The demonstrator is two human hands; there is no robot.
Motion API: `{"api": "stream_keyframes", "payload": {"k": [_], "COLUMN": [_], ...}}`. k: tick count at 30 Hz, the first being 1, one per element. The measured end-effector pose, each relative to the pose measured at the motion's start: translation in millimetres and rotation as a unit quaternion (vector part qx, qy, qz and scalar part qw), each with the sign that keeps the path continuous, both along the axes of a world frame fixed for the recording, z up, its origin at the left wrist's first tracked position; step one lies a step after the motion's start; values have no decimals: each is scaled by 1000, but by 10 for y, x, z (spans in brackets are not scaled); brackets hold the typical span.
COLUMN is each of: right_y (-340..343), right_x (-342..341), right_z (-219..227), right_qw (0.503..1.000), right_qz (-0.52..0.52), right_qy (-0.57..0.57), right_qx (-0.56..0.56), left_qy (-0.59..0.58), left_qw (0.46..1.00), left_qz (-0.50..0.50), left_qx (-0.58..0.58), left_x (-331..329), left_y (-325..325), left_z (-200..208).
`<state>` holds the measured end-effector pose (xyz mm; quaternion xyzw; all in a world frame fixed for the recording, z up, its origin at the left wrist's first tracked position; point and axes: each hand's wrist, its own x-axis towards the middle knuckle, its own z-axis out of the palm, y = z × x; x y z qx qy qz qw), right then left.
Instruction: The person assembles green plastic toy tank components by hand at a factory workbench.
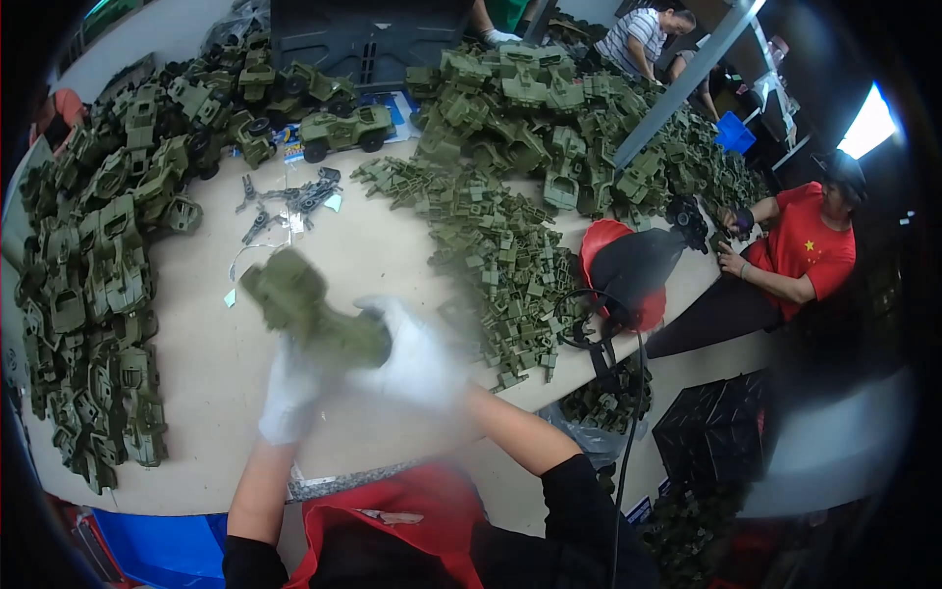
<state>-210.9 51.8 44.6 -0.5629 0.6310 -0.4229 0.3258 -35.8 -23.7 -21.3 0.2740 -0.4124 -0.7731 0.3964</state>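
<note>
Both my hands wear white gloves and hold one olive-green toy vehicle body (319, 309) above the table, tilted and blurred by motion. My left hand (290, 388) grips its lower left side. Around its lower right end my right hand (417, 358) is closed, with the thumb along the edge. Just beyond the held body lie dark grey plastic frame parts (304, 201) on the tabletop. To the right spreads a pile of small green parts (500, 265). A toy vehicle with black wheels (343, 130) stands at the back.
Green vehicle bodies are heaped along the left (98, 265) and at the back right (530, 108). A red and black cap-like item (628, 270) and a black cable (628, 442) are at the table's right edge. A person in red (805, 240) works there. A blue bin (162, 545) is below left.
</note>
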Motion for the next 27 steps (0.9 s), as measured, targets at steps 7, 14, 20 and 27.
{"api": "stream_keyframes", "payload": {"k": [7,14,20,27], "right_y": [-69,-153,-153,-198], "right_x": [121,343,465,-89], "right_z": [-229,-180,-199,-223], "right_qw": [969,988,998,954], "right_qz": [8,-13,-43,-11], "right_qy": [-244,-140,-42,-287], "right_qx": [40,64,-14,85], "left_qy": [129,100,117,20], "left_qw": [988,986,991,994], "left_qz": [49,46,47,-34], "left_qx": [71,126,52,107], "left_x": [132,122,158,68], "left_y": [-11,-40,-53,-96], "left_z": [73,241,142,-45]}}
